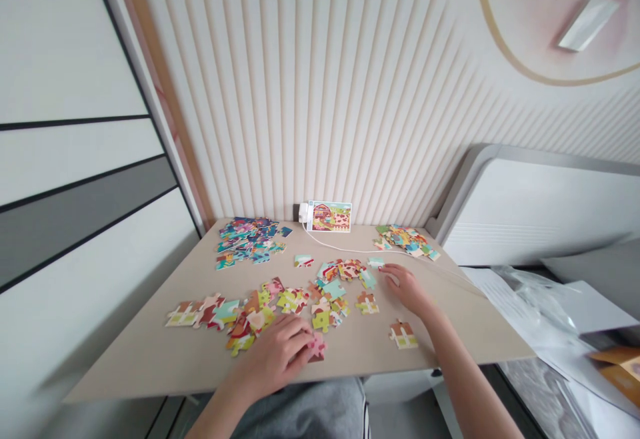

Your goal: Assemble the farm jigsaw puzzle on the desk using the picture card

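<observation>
Left hand (280, 352) lies flat, fingers loosely spread, on a pink jigsaw piece (317, 349) near the table's (150, 352) front edge, covering most of it. Right hand (406, 287), open, fingertips beside the central piece cluster (345, 271); contact unclear.

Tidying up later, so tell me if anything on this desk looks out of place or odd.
Nothing looks damaged or spilled. One loose puzzle piece lies alone near the front edge of the table, apart from the main scatter. A white cable trails across the back. The left hand rests on a pink piece; the right hand lies flat.
</observation>
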Demonstrator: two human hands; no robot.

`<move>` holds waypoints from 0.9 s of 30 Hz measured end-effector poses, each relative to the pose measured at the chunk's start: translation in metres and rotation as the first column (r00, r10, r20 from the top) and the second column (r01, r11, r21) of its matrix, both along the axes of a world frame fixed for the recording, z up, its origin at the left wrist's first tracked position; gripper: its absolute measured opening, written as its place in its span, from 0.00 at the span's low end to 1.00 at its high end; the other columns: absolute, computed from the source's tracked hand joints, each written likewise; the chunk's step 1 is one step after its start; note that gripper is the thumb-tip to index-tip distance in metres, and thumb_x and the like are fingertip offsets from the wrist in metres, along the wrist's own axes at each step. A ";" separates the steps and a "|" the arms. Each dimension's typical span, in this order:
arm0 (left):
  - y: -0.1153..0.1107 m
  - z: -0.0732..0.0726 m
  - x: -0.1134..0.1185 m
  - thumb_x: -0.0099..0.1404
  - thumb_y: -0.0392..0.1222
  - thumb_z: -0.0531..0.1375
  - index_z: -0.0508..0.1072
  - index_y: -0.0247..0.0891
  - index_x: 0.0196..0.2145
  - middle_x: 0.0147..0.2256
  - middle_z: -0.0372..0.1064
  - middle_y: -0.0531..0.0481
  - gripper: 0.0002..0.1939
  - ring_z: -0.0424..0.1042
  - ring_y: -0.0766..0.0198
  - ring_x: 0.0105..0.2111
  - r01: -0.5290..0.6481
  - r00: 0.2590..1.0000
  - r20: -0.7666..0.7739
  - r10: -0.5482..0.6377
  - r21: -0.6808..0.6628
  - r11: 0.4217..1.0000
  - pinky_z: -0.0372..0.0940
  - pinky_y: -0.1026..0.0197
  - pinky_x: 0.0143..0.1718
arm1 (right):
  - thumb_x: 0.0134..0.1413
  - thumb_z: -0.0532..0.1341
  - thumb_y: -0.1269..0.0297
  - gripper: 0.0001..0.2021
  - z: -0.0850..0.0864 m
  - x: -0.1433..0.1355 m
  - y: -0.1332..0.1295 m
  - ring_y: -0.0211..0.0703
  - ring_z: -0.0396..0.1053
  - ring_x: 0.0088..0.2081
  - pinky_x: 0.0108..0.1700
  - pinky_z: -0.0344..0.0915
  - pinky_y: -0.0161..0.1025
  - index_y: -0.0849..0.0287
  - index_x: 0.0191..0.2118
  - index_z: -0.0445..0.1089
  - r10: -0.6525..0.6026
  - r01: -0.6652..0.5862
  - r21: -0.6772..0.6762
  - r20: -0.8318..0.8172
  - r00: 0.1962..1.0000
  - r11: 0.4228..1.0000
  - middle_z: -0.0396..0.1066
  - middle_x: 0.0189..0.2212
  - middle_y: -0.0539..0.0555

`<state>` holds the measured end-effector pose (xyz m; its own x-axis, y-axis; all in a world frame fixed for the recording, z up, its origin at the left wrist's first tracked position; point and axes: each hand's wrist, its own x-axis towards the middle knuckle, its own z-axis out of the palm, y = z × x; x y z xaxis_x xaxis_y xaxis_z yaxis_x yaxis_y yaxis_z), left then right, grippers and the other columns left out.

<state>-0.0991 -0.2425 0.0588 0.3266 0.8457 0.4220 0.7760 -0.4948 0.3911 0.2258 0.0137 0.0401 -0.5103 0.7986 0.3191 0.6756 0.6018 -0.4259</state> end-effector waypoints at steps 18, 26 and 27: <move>0.012 -0.029 -0.009 0.70 0.36 0.56 0.72 0.43 0.57 0.61 0.67 0.44 0.19 0.64 0.50 0.62 -0.392 0.911 -0.083 0.404 0.130 0.911 0.61 0.40 0.63 | 0.65 0.53 0.54 0.19 -0.037 -0.005 0.038 0.52 0.69 0.58 0.61 0.63 0.55 0.51 0.52 0.78 -0.008 0.004 0.084 0.054 0.999 0.996 0.73 0.56 0.57; 0.014 -0.038 -0.012 0.69 0.36 0.56 0.76 0.41 0.49 0.55 0.72 0.42 0.14 0.69 0.48 0.57 -0.521 0.842 -0.075 0.534 0.148 0.841 0.64 0.40 0.59 | 0.65 0.53 0.56 0.18 -0.040 -0.001 0.038 0.51 0.69 0.57 0.61 0.63 0.50 0.53 0.51 0.78 -0.041 0.033 0.113 0.068 0.997 0.993 0.72 0.56 0.59; 0.015 -0.039 -0.012 0.69 0.37 0.56 0.76 0.41 0.48 0.55 0.72 0.42 0.13 0.69 0.48 0.57 -0.530 0.836 -0.075 0.543 0.141 0.836 0.64 0.41 0.59 | 0.65 0.53 0.57 0.18 -0.040 0.000 0.039 0.52 0.69 0.57 0.62 0.62 0.50 0.53 0.51 0.78 -0.037 0.029 0.107 0.069 0.997 0.994 0.72 0.56 0.59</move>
<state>-0.1113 -0.2275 0.0201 -0.1165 0.8515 0.5113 0.9658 -0.0228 0.2581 0.2253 0.0524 0.0006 -0.5084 0.7791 0.3668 0.7220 0.6178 -0.3115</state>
